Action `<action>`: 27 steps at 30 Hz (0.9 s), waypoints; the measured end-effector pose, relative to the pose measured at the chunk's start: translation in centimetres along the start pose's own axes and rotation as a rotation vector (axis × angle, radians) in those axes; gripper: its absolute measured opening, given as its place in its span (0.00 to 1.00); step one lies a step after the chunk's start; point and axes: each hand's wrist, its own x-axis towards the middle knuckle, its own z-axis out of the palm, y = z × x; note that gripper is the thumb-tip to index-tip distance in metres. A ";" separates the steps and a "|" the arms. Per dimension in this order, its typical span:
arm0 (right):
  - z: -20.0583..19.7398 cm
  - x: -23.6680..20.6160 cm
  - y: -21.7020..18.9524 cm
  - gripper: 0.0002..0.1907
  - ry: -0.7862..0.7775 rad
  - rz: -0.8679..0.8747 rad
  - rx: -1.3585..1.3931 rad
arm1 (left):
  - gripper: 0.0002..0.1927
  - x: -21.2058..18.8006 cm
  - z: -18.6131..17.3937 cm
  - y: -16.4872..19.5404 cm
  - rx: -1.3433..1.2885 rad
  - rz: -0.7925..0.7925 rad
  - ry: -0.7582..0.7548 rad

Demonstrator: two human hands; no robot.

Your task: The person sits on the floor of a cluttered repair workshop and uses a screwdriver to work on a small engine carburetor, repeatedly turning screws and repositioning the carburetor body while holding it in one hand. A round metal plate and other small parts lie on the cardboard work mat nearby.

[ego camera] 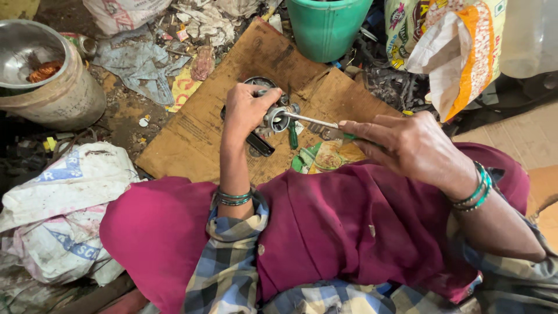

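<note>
At frame centre, our left hand grasps a round grey metal part; our right hand grips a green-handled screwdriver, prying inside it; steady pressure seems needed.

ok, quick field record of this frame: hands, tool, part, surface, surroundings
left hand: left hand grips a small metal part
right hand: right hand holds a screwdriver, tip at the part
surface: cardboard on the ground
nearby: green bucket, metal pot, sacks
wrists: green bangles on both
</note>
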 end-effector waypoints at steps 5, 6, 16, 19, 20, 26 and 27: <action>0.3 0.4 1.3 0.22 0.019 0.037 0.244 | 0.14 0.1 0.1 -0.3 0.016 0.017 0.037; 0.3 0.5 1.5 0.21 0.031 0.025 0.296 | 0.14 0.2 0.2 -0.5 0.014 0.009 0.034; 0.6 0.5 -0.5 0.18 -0.065 -0.021 0.548 | 0.14 1.5 -0.4 -2.7 -0.605 0.037 -0.063; -0.5 0.3 0.2 0.19 -0.067 0.080 0.619 | 0.12 1.1 -0.4 -2.6 -0.707 0.039 -0.049; -0.7 0.2 0.6 0.19 -0.066 0.098 0.596 | 0.12 1.3 -0.5 -2.3 -0.676 0.058 -0.021; -0.3 -0.2 1.8 0.19 0.002 0.163 0.464 | 0.12 0.7 -1.1 -1.0 -0.586 0.133 0.127; -0.2 -0.3 1.8 0.19 0.006 0.163 0.444 | 0.12 0.7 -1.1 -0.9 -0.574 0.141 0.155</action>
